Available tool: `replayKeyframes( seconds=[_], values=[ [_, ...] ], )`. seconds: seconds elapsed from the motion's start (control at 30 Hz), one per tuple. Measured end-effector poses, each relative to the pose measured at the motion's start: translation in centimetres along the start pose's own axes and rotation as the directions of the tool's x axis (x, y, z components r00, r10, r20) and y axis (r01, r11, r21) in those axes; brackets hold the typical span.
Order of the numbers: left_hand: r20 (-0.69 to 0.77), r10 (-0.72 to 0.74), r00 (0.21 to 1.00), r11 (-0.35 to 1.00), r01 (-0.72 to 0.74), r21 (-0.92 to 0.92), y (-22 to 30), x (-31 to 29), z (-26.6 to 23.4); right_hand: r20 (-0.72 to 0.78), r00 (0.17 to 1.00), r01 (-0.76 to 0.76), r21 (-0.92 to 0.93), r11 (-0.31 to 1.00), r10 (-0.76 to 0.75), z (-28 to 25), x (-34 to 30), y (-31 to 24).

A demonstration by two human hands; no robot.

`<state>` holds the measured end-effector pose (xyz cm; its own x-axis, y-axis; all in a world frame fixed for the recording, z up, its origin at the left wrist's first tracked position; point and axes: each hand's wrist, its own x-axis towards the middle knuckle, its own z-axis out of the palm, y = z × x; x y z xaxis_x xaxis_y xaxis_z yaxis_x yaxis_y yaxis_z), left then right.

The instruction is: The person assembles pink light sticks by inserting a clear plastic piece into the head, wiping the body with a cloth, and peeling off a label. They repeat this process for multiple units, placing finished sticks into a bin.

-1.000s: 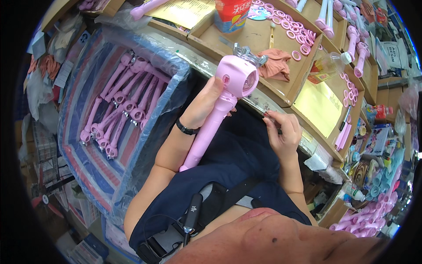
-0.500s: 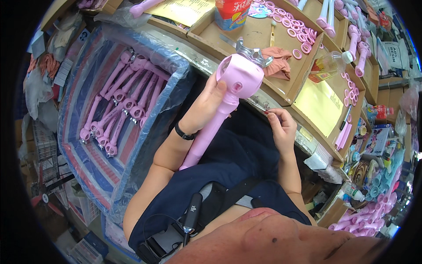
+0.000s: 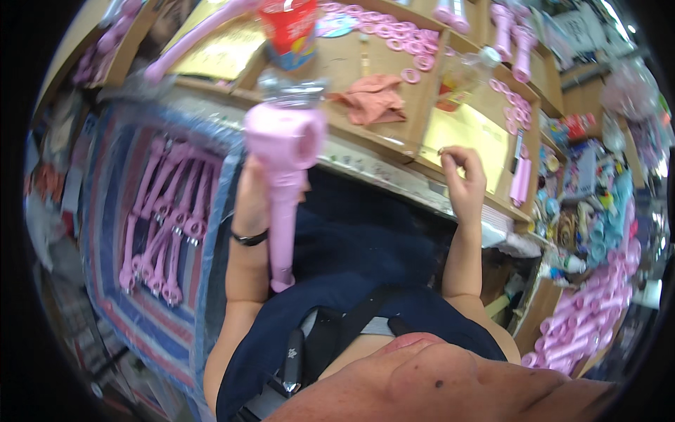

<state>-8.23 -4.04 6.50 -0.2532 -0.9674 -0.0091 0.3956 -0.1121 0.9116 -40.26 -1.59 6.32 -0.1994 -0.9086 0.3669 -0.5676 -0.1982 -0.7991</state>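
Observation:
My left hand (image 3: 254,193) is wrapped round the handle of a pink toy wand (image 3: 283,204), just below its head. The wand stands nearly upright in front of my body, its lower end by my dark apron. Its rounded head has an opening in the side, and a silvery crown (image 3: 292,90), blurred by motion, tops it. Over the front edge of the cardboard tray, beside a yellow sheet (image 3: 489,144), my right hand (image 3: 465,181) is raised. Its thumb and forefinger pinch a tiny dark piece, too small to name.
At my left, a striped bag (image 3: 172,344) holds several pink wands (image 3: 165,218). Across the bench, a cardboard tray (image 3: 383,145) contains pink rings (image 3: 425,43), an orange cloth (image 3: 376,100) and a red tub (image 3: 290,32). A clear bottle (image 3: 460,81) lies tilted nearby. Pink parts (image 3: 587,316) are heaped lower right.
The wand has swung left and become more upright, with my left hand still round it. My right hand has risen and moved right, over the tray's edge. The whole view has shifted.

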Motion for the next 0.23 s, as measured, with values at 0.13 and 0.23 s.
replayKeyframes(
  seconds=[0.13, 0.23],
  values=[
    [-0.195, 0.164, 0.967, 0.978, -0.185, -0.092, 0.0, -0.1, -1.2, 0.263, 0.946, -0.116, -0.278, 0.954, 0.191, -5.7, 2.6, 4.7],
    [-0.183, 0.282, 0.942, 0.95, -0.301, -0.087, 0.2, 0.1, -2.9, 0.295, 0.897, -0.236, -0.312, 0.92, 0.33, -8.2, 4.5, 8.9]
  ],
)
